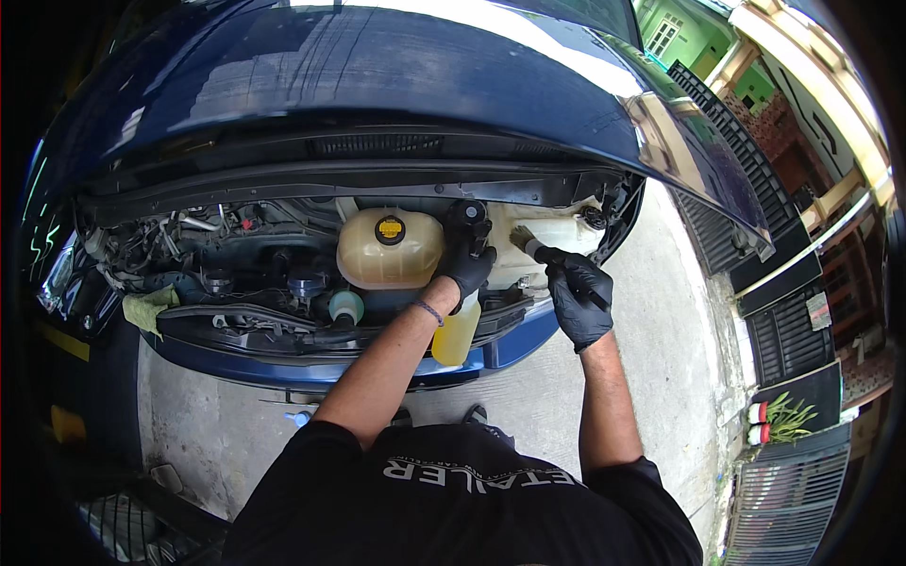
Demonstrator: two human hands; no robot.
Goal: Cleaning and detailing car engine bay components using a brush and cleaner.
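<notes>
My left hand (470, 270), in a black glove, grips a spray bottle (456, 334) of yellow liquid by its neck, over the front of the engine bay. The black-gloved right hand (580, 291) is closed around a detailing brush (536, 247). Its bristles are at the whitish plastic reservoir (566, 230) on the right side of the bay; whether they touch it I cannot tell. Left of the spray bottle sits a rounded, yellowed coolant tank (389, 262) with a yellow and black cap (390, 229).
A raised dark blue hood (425, 78) spans the far side. A green cloth (151, 309) lies over the bay's left front edge. Hoses and a blue-capped part (307, 283) fill the left of the bay. Concrete ground (658, 339) runs to metal gates (786, 339) at the right.
</notes>
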